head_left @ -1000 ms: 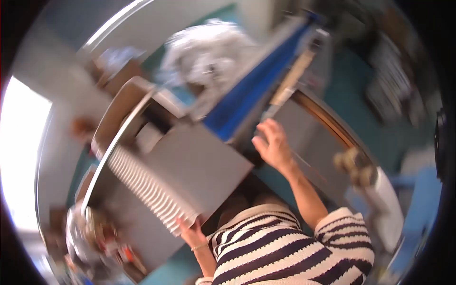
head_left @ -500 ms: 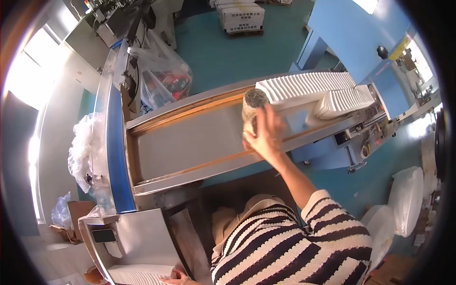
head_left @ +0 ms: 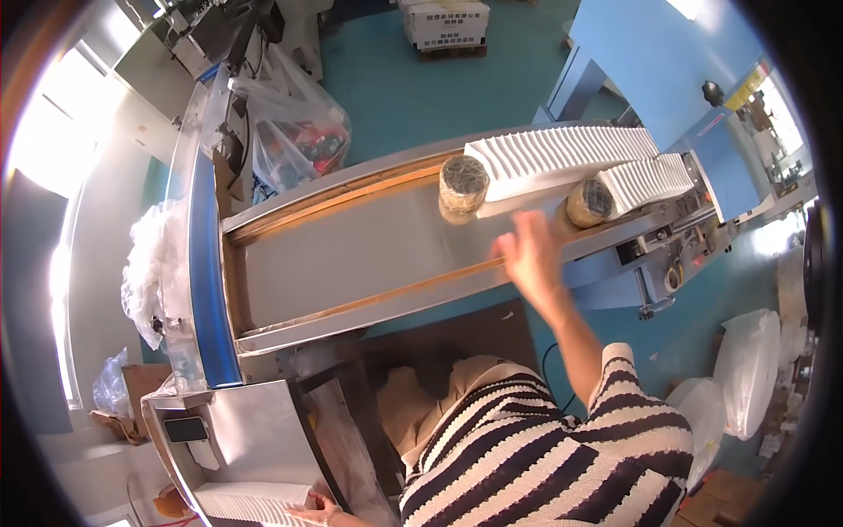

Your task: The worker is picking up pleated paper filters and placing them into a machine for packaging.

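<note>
My right hand [head_left: 534, 262], smeared by motion, hovers over the near rail of a long metal trough [head_left: 351, 255]. Its thumb and fingers look apart, and nothing shows in it. Just beyond stands a tape-wrapped cylinder [head_left: 463, 189] against the left end of a long row of white folded pieces [head_left: 562, 156]. A second tape-wrapped cylinder [head_left: 590, 203] leans at the end of a shorter white row [head_left: 648, 182]. At the bottom, my left hand [head_left: 316, 511] rests with fingers stretched against the end of a white stack [head_left: 255, 502] in a metal box [head_left: 263, 430].
A blue belt [head_left: 213, 272] crosses the trough's left end. A clear plastic bag [head_left: 294, 132] hangs beyond the trough. Blue machine panels [head_left: 667, 70] rise at the right, with metal fittings [head_left: 654, 246] along the near rail. White boxes [head_left: 445, 24] sit on a pallet farther off.
My right hand has let go of the cylinder by the long row and moved right and nearer me. A second cylinder now shows at the shorter row's end. My left hand stays at its stack.
</note>
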Motion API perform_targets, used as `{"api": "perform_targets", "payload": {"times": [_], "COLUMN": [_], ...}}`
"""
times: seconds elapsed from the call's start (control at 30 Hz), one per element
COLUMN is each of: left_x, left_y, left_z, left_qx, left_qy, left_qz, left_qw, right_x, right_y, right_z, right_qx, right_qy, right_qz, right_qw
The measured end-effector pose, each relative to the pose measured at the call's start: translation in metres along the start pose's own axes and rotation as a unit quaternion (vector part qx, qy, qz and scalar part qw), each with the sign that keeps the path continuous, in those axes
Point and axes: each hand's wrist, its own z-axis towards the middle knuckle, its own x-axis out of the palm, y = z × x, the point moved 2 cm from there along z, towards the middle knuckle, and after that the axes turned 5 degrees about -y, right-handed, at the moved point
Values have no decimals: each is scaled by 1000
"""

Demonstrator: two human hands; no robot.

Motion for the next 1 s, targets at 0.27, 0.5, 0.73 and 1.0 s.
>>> {"api": "perform_targets", "payload": {"times": [0.27,0.5,0.73,1.0], "left_x": [-53,-79,-21,28], "left_y": [27,-19,-164,-223], "left_z": [32,15,180,284], "left_qx": [143,-106,540,425], "left_qy": [-1,-8,-191,-127], "left_qz": [-65,109,392,561], "left_qw": [988,988,720,698], "right_x": [64,91,72,85], "right_y": [343,453,488,507], "right_z": [-188,-295,-278,-282], "right_qx": [-16,296,249,297], "right_qy": [731,863,925,894], "right_qz": [525,332,163,190], "right_qw": [436,240,238,277]}}
